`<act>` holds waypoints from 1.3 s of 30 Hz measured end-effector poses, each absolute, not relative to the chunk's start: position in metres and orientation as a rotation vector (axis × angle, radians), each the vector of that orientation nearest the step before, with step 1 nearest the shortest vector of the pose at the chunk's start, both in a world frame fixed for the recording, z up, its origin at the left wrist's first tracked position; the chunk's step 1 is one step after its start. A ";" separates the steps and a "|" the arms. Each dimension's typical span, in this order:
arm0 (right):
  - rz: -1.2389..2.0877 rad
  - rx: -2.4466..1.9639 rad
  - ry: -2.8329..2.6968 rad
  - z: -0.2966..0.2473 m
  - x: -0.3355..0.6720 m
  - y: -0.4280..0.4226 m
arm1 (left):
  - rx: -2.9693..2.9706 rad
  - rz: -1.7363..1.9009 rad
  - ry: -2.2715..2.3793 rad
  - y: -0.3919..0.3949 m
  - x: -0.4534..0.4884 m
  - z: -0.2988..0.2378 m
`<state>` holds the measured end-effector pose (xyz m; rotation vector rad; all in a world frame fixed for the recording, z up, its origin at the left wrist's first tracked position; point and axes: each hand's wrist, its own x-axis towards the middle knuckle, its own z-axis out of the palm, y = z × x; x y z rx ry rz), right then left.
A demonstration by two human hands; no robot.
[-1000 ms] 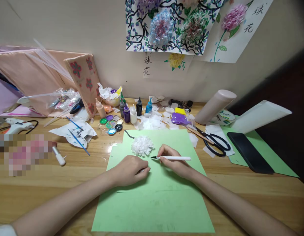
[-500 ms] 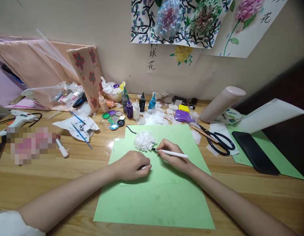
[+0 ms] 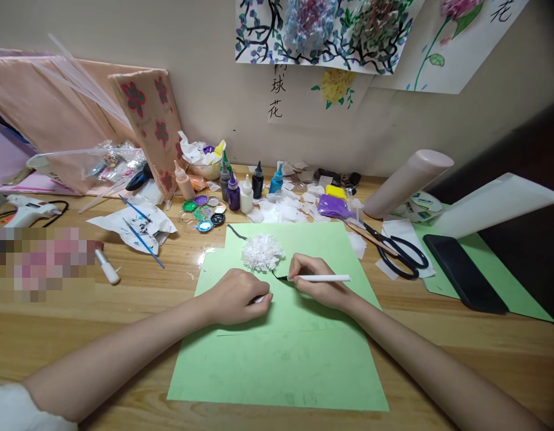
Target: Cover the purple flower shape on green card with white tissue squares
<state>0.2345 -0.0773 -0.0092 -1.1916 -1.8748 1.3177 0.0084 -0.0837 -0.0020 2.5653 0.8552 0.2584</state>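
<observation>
My right hand (image 3: 319, 281) is closed around a white brush pen (image 3: 326, 278), its black tip touching the green paper (image 3: 277, 371). A thin dark line runs from that tip up to the lower right edge of a ruffled white paper flower (image 3: 262, 252). Another dark stroke (image 3: 237, 232) leads from the flower to the sheet's upper left. My left hand (image 3: 239, 296) rests on the paper below the flower, fingers curled around a small white piece, probably the pen's cap; most of it is hidden.
Paint bottles (image 3: 233, 193), a paint palette (image 3: 205, 212) and white paper scraps (image 3: 281, 209) stand behind the sheet. Black-handled scissors (image 3: 405, 257) and a dark phone (image 3: 465, 274) lie right. Brushes (image 3: 143, 242) on a stained tissue (image 3: 110, 226) and a glue gun (image 3: 28, 212) are left.
The pen tip has moved slightly right and down from the flower's edge, leaving a short dark line behind it. My left hand stays in place; the view has shifted a little.
</observation>
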 end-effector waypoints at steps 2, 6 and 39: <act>1.324 -1.160 -1.884 -0.010 0.236 -0.077 | 2.574 0.244 0.857 -0.084 0.008 -0.002; 1.369 -1.106 -1.893 -0.010 0.239 -0.078 | 2.584 0.226 0.854 -0.084 0.008 -0.001; 1.313 -1.174 -1.895 -0.005 0.237 -0.080 | 2.613 0.179 0.846 -0.084 0.009 0.001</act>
